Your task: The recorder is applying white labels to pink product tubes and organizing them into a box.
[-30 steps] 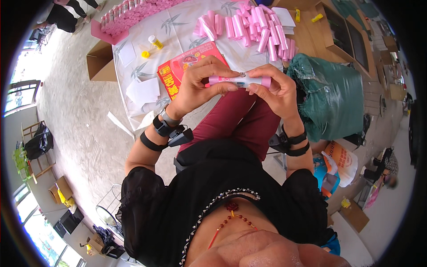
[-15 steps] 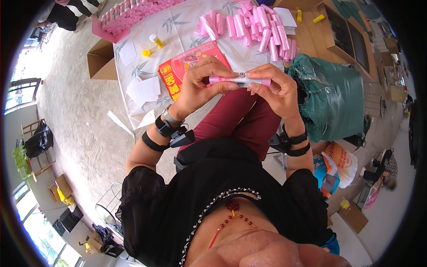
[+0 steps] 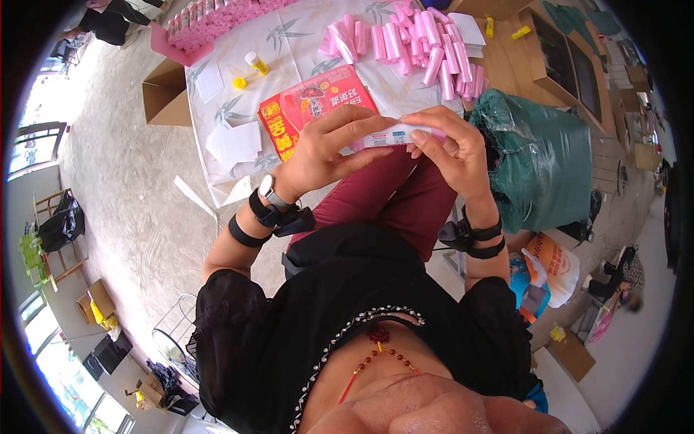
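A small pink roll with a white printed label around it is held level between my two hands, above my lap. My left hand closes on its left end, fingers along the top and thumb below. My right hand grips the other end, its thumb pressing on the label and its fingers behind. Beyond my hands, a red printed cardboard sheet or box lies on the table. Several similar pink rolls are heaped at the far side.
The cloth-covered table carries white paper labels, a glue stick and its yellow cap. A pink box of upright rolls stands far left, beside an open carton. A green wrapped bundle sits at my right.
The roll has turned in my fingers, so more of the printed label faces up. My left thumb has slid off the label to below the roll.
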Tool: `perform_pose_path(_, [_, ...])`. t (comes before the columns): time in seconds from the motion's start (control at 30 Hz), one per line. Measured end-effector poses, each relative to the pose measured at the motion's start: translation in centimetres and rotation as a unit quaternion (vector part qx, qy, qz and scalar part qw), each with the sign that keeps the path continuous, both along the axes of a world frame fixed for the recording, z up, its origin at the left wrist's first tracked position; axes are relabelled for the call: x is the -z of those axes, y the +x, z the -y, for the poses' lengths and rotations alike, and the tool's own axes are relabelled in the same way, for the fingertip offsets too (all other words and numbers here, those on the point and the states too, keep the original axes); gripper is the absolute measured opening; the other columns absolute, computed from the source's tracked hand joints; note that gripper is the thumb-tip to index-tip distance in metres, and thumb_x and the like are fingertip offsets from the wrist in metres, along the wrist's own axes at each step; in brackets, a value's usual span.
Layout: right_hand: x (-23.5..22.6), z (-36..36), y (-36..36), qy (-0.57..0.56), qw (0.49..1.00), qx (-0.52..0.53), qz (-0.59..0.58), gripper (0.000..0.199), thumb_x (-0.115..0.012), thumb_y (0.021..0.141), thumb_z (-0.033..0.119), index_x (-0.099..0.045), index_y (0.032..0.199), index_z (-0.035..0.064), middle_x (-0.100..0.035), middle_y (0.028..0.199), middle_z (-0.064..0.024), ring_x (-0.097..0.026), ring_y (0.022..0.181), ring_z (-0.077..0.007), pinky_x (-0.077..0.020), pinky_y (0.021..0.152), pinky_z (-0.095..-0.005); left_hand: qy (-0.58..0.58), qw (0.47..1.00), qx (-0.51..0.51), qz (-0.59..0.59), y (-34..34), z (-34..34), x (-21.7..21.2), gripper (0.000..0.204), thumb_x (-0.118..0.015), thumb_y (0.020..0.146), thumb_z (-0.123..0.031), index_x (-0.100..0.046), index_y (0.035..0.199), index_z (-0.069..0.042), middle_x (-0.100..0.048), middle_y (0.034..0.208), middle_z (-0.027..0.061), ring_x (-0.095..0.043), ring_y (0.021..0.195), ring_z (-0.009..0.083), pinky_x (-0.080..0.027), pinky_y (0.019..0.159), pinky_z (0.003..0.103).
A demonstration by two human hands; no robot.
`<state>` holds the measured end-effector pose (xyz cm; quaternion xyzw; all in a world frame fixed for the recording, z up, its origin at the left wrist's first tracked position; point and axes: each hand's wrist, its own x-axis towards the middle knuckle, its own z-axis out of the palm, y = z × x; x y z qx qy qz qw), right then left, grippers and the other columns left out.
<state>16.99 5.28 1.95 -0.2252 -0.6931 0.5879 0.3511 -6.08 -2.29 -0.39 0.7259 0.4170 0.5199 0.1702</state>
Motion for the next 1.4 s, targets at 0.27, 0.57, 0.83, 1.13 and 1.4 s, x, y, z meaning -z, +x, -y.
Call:
perform_pose_path(0.27, [-1.2,-0.3,-0.5,0.222,0.965,-0.013,0.14,0.037,-0.082,0.083,0.005,-0.073,0.118,0.0074,-0.069,0.109,-0.0085,-0.07,0.094,-0.0231,-0.0558,0.082,-0.0324,-0.044,0.999,0.017,-0.012,-0.8,0.7,0.3,0.043,-0.085,0.082,-0.012,-0.071,0.123,-0.005,-0.072,0.106,0.0122,-0.074,0.089,0.0265,-0.06,0.073,0.035])
perform_pose_path(0.57, [-0.2,0.5,-0.2,0.283,0.955,0.051,0.077,0.04,-0.086,0.074,-0.001,-0.074,0.112,0.0049,-0.075,0.11,-0.012,-0.073,0.098,-0.0258,-0.0587,0.085,-0.0335,0.061,0.996,-0.022,-0.062,-1.1,0.7,0.7,0.039,-0.087,0.079,-0.016,-0.073,0.114,-0.005,-0.074,0.109,0.011,-0.075,0.09,0.0268,-0.061,0.072,0.035])
perform_pose_path(0.83, [2.1,1.0,-0.5,0.332,0.939,0.087,0.028,0.043,-0.086,0.077,-0.003,-0.059,0.11,0.0018,-0.074,0.115,-0.0202,-0.074,0.104,-0.0312,-0.0603,0.084,-0.0346,0.108,0.992,-0.043,-0.04,-1.0,0.9,1.8,0.043,-0.091,0.071,-0.009,-0.068,0.107,-0.001,-0.072,0.11,0.0164,-0.074,0.099,0.0305,-0.063,0.08,0.037])
perform_pose_path(1.13, [3.9,1.3,-0.8,0.292,0.95,0.111,-0.009,0.056,-0.083,0.082,-0.006,-0.046,0.123,0.0005,-0.072,0.116,-0.0242,-0.073,0.108,-0.0305,-0.0587,0.092,-0.0383,0.057,0.99,-0.062,0.116,-0.2,0.3,4.7,0.061,-0.09,0.074,-0.002,-0.053,0.122,-0.003,-0.065,0.122,0.0166,-0.071,0.111,0.0271,-0.062,0.087,0.036])
perform_pose_path(1.4, [3.8,1.2,-1.0,0.343,0.931,0.125,0.022,0.065,-0.082,0.082,-0.006,-0.048,0.137,-0.0013,-0.072,0.118,-0.0207,-0.073,0.11,-0.032,-0.0582,0.094,-0.0395,0.015,0.989,-0.058,0.137,0.2,0.4,5.3,0.077,-0.086,0.076,0.008,-0.04,0.138,0.0,-0.06,0.13,0.0227,-0.068,0.117,0.0355,-0.061,0.097,0.043])
